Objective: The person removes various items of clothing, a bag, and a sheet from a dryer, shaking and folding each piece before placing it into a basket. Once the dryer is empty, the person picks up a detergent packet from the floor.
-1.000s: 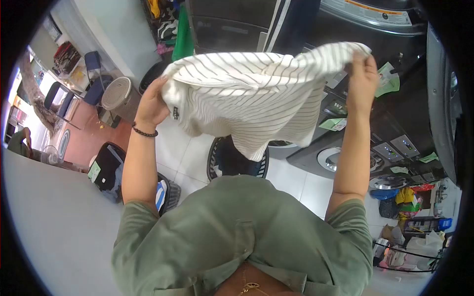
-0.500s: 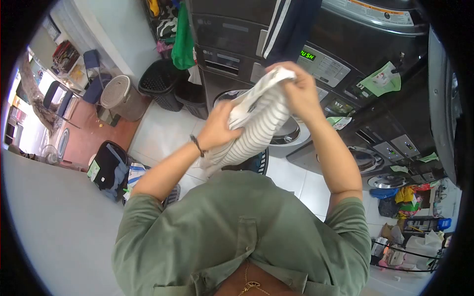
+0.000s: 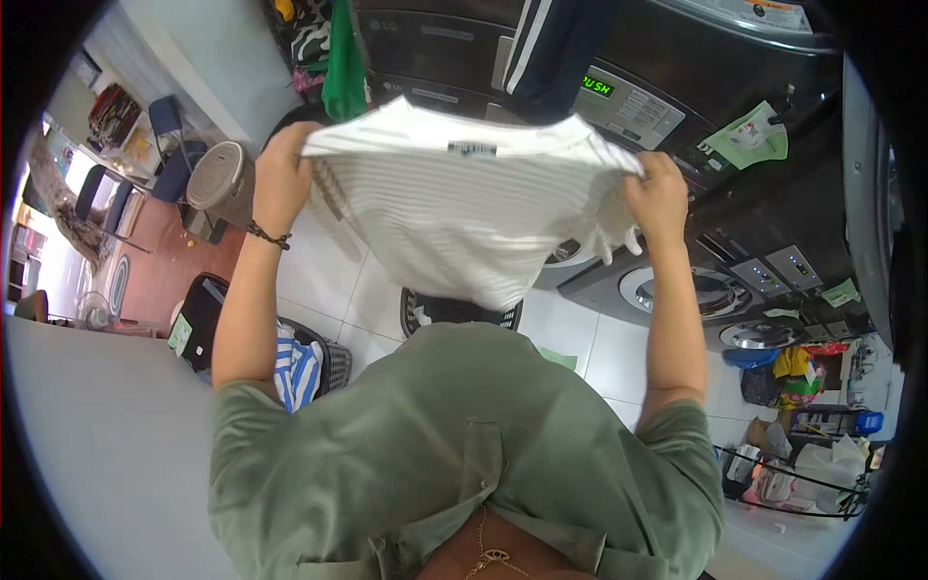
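A white striped shirt (image 3: 449,217) hangs spread out in front of me, with a dark label at the middle of its neckline. My left hand (image 3: 282,176), a dark bracelet at its wrist, is closed on one upper edge of the shirt. At the opposite upper edge, my right hand (image 3: 659,198) grips the fabric. The lower part of the shirt droops over a dark laundry basket (image 3: 410,317) on the floor and covers some of it.
Dark LG laundry machines (image 3: 425,53) line the far side, with a navy garment (image 3: 561,63) draped over one. Another basket (image 3: 336,362) with blue-and-white striped cloth sits at lower left. A green cloth (image 3: 343,68) hangs at the back. A lidded bin (image 3: 220,179) stands at left.
Both hands have moved apart, the left hand to the left and the right hand to the right. The bunched shirt is now stretched wide between them.
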{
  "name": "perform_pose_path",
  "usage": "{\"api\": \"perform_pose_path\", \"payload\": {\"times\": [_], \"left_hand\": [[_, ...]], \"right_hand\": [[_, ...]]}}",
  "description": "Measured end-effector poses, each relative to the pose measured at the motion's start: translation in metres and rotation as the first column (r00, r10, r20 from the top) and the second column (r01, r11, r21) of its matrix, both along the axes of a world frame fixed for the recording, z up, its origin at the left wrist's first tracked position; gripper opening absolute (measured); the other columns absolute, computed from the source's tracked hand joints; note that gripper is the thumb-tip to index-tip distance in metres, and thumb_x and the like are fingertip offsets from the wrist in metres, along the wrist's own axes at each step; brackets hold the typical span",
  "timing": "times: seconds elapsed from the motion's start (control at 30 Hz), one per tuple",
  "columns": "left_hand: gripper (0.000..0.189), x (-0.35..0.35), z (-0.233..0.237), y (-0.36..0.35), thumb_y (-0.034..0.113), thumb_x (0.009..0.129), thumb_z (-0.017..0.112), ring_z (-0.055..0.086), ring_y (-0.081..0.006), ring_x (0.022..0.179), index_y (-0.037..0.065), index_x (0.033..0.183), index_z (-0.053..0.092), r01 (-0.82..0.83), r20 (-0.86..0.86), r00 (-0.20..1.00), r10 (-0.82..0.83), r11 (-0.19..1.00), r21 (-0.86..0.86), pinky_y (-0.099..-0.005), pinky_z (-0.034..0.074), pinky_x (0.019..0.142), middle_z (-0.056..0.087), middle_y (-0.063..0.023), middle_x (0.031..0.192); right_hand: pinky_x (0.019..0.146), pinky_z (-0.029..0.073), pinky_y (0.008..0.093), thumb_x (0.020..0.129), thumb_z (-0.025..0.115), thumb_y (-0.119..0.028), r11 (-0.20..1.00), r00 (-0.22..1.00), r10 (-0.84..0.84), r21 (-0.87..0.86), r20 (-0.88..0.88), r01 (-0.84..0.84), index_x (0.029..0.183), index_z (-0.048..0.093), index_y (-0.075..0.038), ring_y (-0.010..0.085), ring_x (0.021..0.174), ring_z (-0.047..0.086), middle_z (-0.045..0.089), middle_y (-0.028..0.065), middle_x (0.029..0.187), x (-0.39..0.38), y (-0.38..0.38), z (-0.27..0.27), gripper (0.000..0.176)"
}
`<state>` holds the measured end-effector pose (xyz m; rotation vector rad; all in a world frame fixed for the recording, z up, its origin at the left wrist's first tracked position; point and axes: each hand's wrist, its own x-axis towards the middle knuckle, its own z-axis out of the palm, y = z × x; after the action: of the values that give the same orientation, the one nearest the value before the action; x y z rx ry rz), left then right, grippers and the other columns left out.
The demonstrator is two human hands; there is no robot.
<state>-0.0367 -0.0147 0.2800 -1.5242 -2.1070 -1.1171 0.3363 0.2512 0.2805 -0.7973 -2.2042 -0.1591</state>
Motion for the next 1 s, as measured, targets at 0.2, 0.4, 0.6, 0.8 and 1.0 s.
{"api": "perform_pose_path", "payload": {"times": [0.2,0.4,0.6,0.8,1.0], "left_hand": [[0.048,0.043,-0.008,-0.008,-0.010,0.066,0.037,0.062,-0.0230,0.095,-0.004,0.105,0.063,-0.250,0.184,0.967,0.178,0.805,0.537,-0.0319,0.045,0.090,0.066,-0.0148,0.101],[0.027,0.058,0.076,-0.076,0.014,0.087,0.054,0.063,-0.0355,0.091,-0.001,0.109,0.050,0.057,0.768,0.589,-0.252,0.961,0.271,-0.0490,0.051,0.089,0.058,-0.0206,0.103],[0.041,0.142,0.073,0.089,0.008,0.082,0.064,0.055,-0.0274,0.110,0.005,0.121,0.053,0.601,-0.214,0.742,-0.635,0.490,0.631,-0.0372,0.043,0.095,0.056,-0.0168,0.117],[0.017,0.102,0.037,0.087,0.009,0.090,0.056,0.056,-0.0076,0.088,-0.001,0.102,0.059,0.414,0.490,0.751,-0.443,0.894,0.172,-0.0214,0.043,0.081,0.064,-0.0012,0.089],[0.020,0.071,0.016,0.073,0.017,0.085,0.059,0.062,-0.0235,0.072,0.003,0.099,0.060,0.280,0.364,0.883,-0.297,0.955,0.099,-0.0318,0.047,0.068,0.064,-0.0145,0.079]], "right_hand": [[0.068,0.046,0.0291,0.082,0.052,-0.008,0.999,0.701,-0.036,-0.052,-0.712,-0.002,0.087,0.059,0.003,0.0197,0.075,0.056,0.058,0.0086,0.082,0.005,-0.036,-0.010,0.014],[0.084,0.044,0.0493,0.072,0.055,-0.016,0.036,0.303,0.530,-0.336,-0.792,-0.941,0.080,0.050,-0.005,0.0270,0.088,0.051,0.050,0.0092,0.083,0.118,0.001,0.059,0.014],[0.091,0.044,0.0343,0.082,0.066,-0.019,0.586,0.453,0.798,0.337,-0.396,-0.737,0.105,0.058,-0.004,0.0231,0.099,0.059,0.060,0.0143,0.109,-0.131,-0.091,0.089,0.029],[0.106,0.035,0.0413,0.089,0.055,-0.051,-0.131,0.524,0.089,-0.531,-0.847,-0.837,0.127,0.050,-0.005,0.0287,0.117,0.052,0.052,0.0150,0.128,-0.108,-0.050,0.001,0.060],[0.094,0.041,0.0294,0.080,0.070,-0.012,-0.013,0.858,0.264,-0.891,-0.441,-0.454,0.123,0.056,0.002,0.0156,0.104,0.057,0.063,0.0085,0.115,-0.089,-0.109,-0.088,0.047]]}}
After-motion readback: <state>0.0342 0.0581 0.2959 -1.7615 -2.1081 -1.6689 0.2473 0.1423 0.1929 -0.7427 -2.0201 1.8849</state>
